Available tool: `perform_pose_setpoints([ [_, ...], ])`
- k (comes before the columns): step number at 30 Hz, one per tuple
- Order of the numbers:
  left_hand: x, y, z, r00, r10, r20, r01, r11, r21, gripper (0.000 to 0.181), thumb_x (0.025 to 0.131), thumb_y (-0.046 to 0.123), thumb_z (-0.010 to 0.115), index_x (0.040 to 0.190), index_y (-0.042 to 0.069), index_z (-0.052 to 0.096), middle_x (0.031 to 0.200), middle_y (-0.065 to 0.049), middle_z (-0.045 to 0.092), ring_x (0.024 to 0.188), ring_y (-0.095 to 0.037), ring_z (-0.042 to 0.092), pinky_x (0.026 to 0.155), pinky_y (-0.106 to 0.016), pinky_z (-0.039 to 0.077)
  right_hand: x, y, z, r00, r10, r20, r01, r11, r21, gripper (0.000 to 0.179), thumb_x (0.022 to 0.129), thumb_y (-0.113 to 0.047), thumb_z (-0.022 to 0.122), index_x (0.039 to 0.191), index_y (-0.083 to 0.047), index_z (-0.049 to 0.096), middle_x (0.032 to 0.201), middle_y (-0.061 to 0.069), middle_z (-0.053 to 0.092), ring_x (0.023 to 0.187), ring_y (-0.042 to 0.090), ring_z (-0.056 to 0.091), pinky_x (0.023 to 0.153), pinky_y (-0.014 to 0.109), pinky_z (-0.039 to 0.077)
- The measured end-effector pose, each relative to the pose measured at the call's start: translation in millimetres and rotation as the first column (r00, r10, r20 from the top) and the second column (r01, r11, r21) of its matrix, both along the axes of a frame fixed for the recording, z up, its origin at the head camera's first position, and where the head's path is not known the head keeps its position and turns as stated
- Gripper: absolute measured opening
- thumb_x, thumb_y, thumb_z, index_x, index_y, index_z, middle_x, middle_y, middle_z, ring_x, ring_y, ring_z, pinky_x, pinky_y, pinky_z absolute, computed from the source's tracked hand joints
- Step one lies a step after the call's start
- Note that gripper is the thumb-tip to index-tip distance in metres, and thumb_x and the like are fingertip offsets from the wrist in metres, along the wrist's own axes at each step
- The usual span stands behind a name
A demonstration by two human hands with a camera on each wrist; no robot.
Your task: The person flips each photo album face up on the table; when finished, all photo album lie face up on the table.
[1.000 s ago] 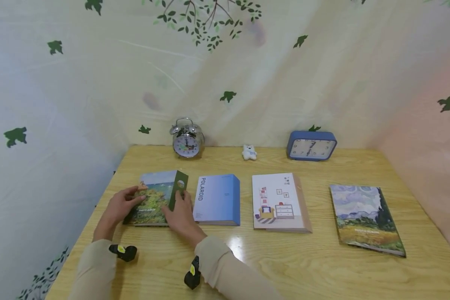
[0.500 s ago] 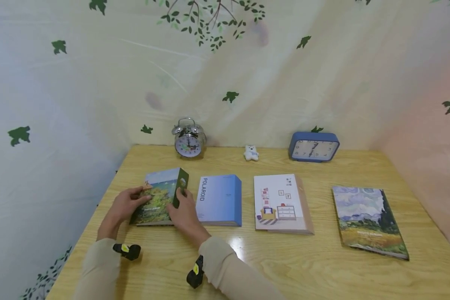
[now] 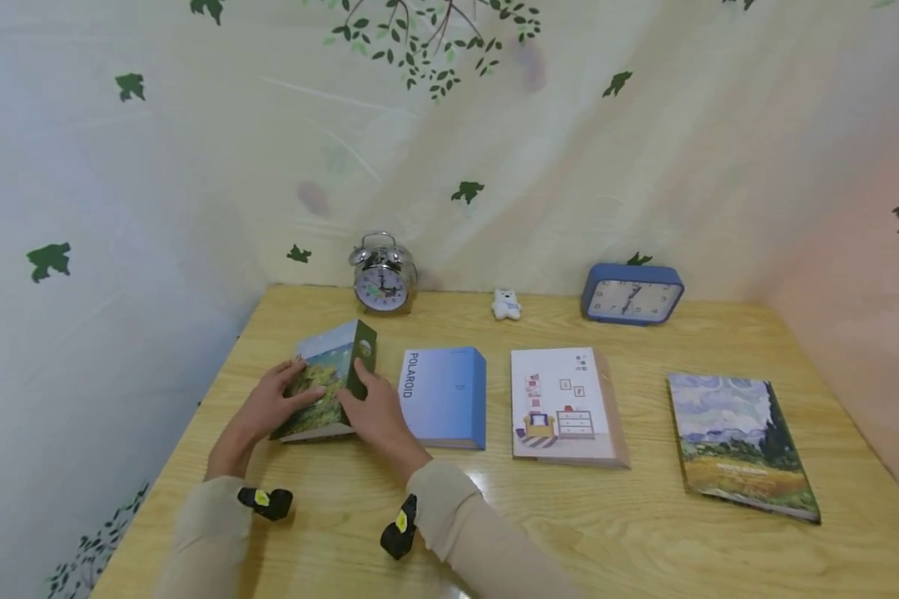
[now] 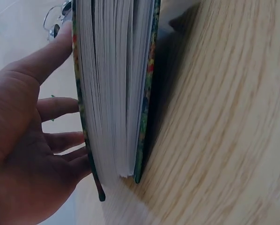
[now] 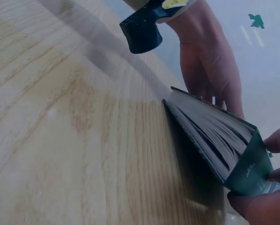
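A thick photo album point(image 3: 331, 366) with a painted landscape cover and green spine lies at the left of the table, its spine side tipped up. My left hand point(image 3: 270, 403) rests on the front cover, thumb and fingers spread in the left wrist view, where the page edges point(image 4: 114, 89) show between the covers. At the spine point(image 5: 251, 171), my right hand point(image 3: 378, 416) grips the album, with fingers on either side of the spine in the right wrist view. The album's underside is hidden.
Right of the album lie a blue POLAROID album point(image 3: 444, 399), a white illustrated album point(image 3: 562, 399) and another landscape photo album point(image 3: 742, 441). Behind stand a twin-bell alarm clock point(image 3: 382, 283), a small white bear point(image 3: 505, 305) and a blue clock point(image 3: 633, 295).
The album's spine side has risen from the table and the album has tilted further up. Both hands have shifted slightly with it. The other objects stay in place.
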State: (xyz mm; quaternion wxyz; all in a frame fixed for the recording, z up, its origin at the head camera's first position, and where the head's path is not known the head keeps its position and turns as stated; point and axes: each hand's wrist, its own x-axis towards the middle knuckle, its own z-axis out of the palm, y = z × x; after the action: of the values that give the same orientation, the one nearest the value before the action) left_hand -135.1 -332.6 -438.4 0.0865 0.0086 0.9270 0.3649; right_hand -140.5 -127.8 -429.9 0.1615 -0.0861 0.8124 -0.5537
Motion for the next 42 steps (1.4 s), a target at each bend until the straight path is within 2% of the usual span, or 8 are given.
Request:
perform_pose_setpoints([
  [6,-0.6,4.7,6.8,0.999,0.011,0.035,-0.011,1.0,0.003,0.082,0.094,0.049,0.054,0.152,0.001,0.02,0.157,-0.027,0.009,0.141,-0.051,0.011,0.107,-0.067,0.02,-5.3,0.9,1.7,0.998,-0.03,-0.048,0.03,1.0,-0.001,0.053,0.098,-0.035,0.05,0.147,-0.019,0.039,0.148,0.009,0.043,0.138,0.026,0.038,0.111,0.043,0.035],
  [14,3.8,8.5,16.3,0.999,-0.022,0.04,0.018,0.994,0.104,0.07,0.097,0.048,0.048,0.153,0.013,0.024,0.157,-0.024,0.017,0.141,-0.048,0.017,0.108,-0.065,0.024,-5.8,2.4,4.2,0.996,-0.095,0.002,0.093,0.978,-0.185,0.052,0.098,-0.018,0.051,0.146,-0.005,0.037,0.138,0.012,0.054,0.118,0.024,0.059,0.094,0.034,0.052],
  [24,9.2,17.0,36.7,0.998,-0.061,-0.005,0.061,0.983,0.17,0.061,0.098,0.047,0.046,0.152,0.023,0.028,0.155,-0.019,0.026,0.138,-0.045,0.031,0.104,-0.063,0.034,-9.3,11.0,16.6,0.996,-0.091,-0.004,0.088,0.969,-0.229,0.051,0.097,-0.022,0.055,0.146,-0.018,0.041,0.134,0.002,0.057,0.113,0.021,0.062,0.092,0.032,0.052],
  [28,12.1,18.1,44.5,0.997,-0.071,-0.016,0.073,0.966,0.248,0.059,0.099,0.044,0.047,0.152,0.027,0.026,0.157,-0.013,0.024,0.137,-0.043,0.033,0.103,-0.061,0.036,-9.3,12.7,24.5,0.998,-0.064,-0.025,0.056,0.968,-0.245,0.052,0.097,-0.028,0.057,0.146,-0.021,0.04,0.139,-0.002,0.054,0.118,0.019,0.06,0.093,0.03,0.052],
  [31,12.9,18.0,48.0,0.997,-0.073,-0.021,0.076,0.948,0.31,0.058,0.099,0.041,0.048,0.152,0.026,0.027,0.157,-0.01,0.024,0.137,-0.039,0.036,0.104,-0.052,0.041,-9.1,12.1,30.4,0.997,-0.053,-0.054,0.038,0.968,-0.247,0.052,0.097,-0.031,0.057,0.146,-0.023,0.04,0.142,-0.004,0.05,0.121,0.018,0.057,0.094,0.029,0.051],
  [36,12.9,17.1,50.3,0.998,-0.055,-0.027,0.061,0.932,0.358,0.06,0.099,0.041,0.048,0.152,0.025,0.025,0.158,-0.009,0.023,0.136,-0.035,0.038,0.1,-0.036,0.046,-8.6,5.8,39.4,0.992,-0.042,-0.117,0.007,0.96,-0.279,0.052,0.098,-0.028,0.056,0.146,-0.019,0.04,0.146,0.002,0.044,0.125,0.015,0.052,0.1,0.025,0.046],
  [39,13.5,15.7,51.1,0.999,-0.026,-0.027,0.034,0.936,0.35,0.061,0.099,0.042,0.047,0.153,0.026,0.024,0.158,-0.011,0.022,0.136,-0.038,0.037,0.098,-0.036,0.048,-7.5,-0.5,42.7,0.993,-0.025,-0.116,-0.01,0.956,-0.294,0.053,0.098,-0.027,0.055,0.147,-0.017,0.038,0.148,0.001,0.04,0.128,0.013,0.049,0.102,0.022,0.043],
  [42,15.6,12.0,50.9,1.0,0.004,-0.023,0.004,0.94,0.342,0.061,0.099,0.044,0.046,0.153,0.029,0.022,0.158,-0.012,0.021,0.136,-0.039,0.037,0.096,-0.04,0.05,-5.8,-7.1,43.2,0.993,-0.011,-0.12,-0.019,0.969,-0.248,0.053,0.099,-0.028,0.053,0.147,-0.018,0.037,0.149,-0.001,0.039,0.13,0.013,0.048,0.101,0.021,0.044],
])
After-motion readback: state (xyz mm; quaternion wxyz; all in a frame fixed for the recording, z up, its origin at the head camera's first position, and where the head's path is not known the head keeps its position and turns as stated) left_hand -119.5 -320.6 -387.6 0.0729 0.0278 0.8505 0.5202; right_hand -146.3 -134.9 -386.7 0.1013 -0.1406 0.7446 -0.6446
